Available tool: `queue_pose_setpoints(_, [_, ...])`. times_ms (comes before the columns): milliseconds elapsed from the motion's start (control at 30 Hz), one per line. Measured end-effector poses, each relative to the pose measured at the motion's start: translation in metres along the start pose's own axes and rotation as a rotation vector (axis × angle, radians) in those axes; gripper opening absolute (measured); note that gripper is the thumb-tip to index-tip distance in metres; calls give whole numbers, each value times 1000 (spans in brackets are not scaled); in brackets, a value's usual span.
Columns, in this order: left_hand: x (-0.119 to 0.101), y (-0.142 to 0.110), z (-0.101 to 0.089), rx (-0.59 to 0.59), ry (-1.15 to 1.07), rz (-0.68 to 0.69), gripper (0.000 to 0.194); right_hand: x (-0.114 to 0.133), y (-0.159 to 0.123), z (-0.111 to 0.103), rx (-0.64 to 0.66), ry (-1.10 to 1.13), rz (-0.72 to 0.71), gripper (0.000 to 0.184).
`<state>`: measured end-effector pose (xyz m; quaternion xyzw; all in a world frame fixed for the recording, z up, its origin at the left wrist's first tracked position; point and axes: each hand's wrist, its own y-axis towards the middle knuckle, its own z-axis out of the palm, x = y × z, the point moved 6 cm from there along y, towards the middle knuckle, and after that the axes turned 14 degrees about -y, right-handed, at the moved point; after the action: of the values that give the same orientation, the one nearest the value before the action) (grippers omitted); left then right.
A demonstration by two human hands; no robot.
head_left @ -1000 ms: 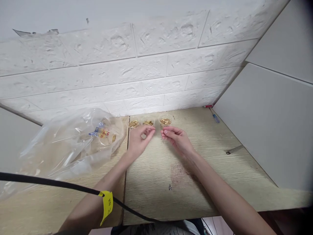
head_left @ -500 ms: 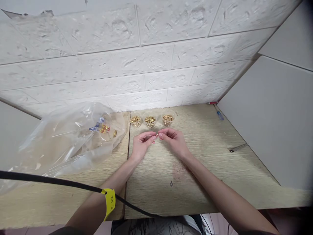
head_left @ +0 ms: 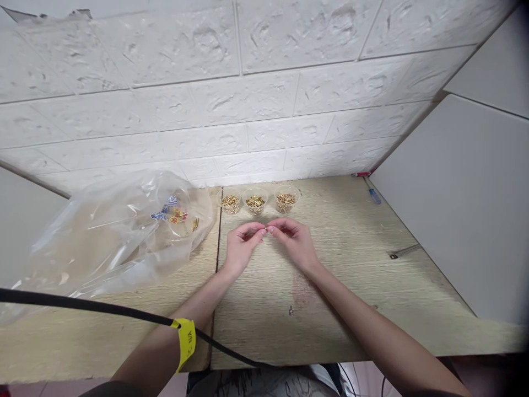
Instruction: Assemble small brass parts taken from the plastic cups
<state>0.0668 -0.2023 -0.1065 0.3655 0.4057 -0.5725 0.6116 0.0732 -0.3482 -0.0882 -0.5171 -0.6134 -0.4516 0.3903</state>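
My left hand (head_left: 242, 245) and my right hand (head_left: 295, 242) meet fingertip to fingertip over the wooden table. Both are closed in a pinch around a tiny gold-coloured metal piece (head_left: 266, 229), mostly hidden by the fingers. Just beyond them three clear plastic cups stand in a row: a left cup (head_left: 230, 203), a middle cup (head_left: 255, 203) and a right cup (head_left: 285, 201). Each holds many small gold-coloured metal pins.
A large clear plastic bag (head_left: 111, 242) with gold pieces inside lies at the left. A screwdriver (head_left: 374, 195) and a metal ruler-like strip (head_left: 405, 252) lie right. A small metal part (head_left: 291, 311) sits near the front. A black cable (head_left: 82, 306) with a yellow tag (head_left: 187, 339) crosses the foreground.
The fingertips of my two hands have drawn slightly closer together, covering more of the small gold piece. The view has shifted a little; the cups and bag stay in place.
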Motion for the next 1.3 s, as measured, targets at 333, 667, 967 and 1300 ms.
queue_pose_setpoints(333, [0,-4,-2,19,186,128,20,10,-9,-1,-91,-244,-155,19])
queue_pose_setpoints(667, [-18,-9,6,212,466,357,14,7,-10,2,-27,-377,-237,22])
queue_pose_setpoints(967, [-6,-1,-2,68,172,159,18,-17,-5,15,6,128,121,28])
queue_pose_setpoints(1300, [-4,6,-6,-2,-83,59,21,-11,1,4,-12,179,101,28])
